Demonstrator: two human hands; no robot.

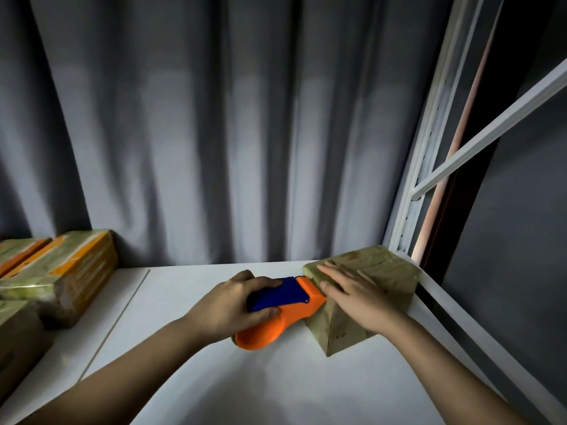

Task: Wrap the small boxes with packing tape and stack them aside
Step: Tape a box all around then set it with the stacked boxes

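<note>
Box taping, white table point(245, 378)

My left hand point(233, 305) grips the tape dispenser point(285, 308), nose against the box point(368, 289); my right hand point(359, 292) presses flat, fingers spread, on top.

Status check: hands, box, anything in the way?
Left hand grips tape dispenser against box. Right hand flat on box top. Nothing blocking.

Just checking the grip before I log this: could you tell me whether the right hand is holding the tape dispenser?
No, the left hand grips the tape dispenser; the right hand rests flat on the box.
</note>
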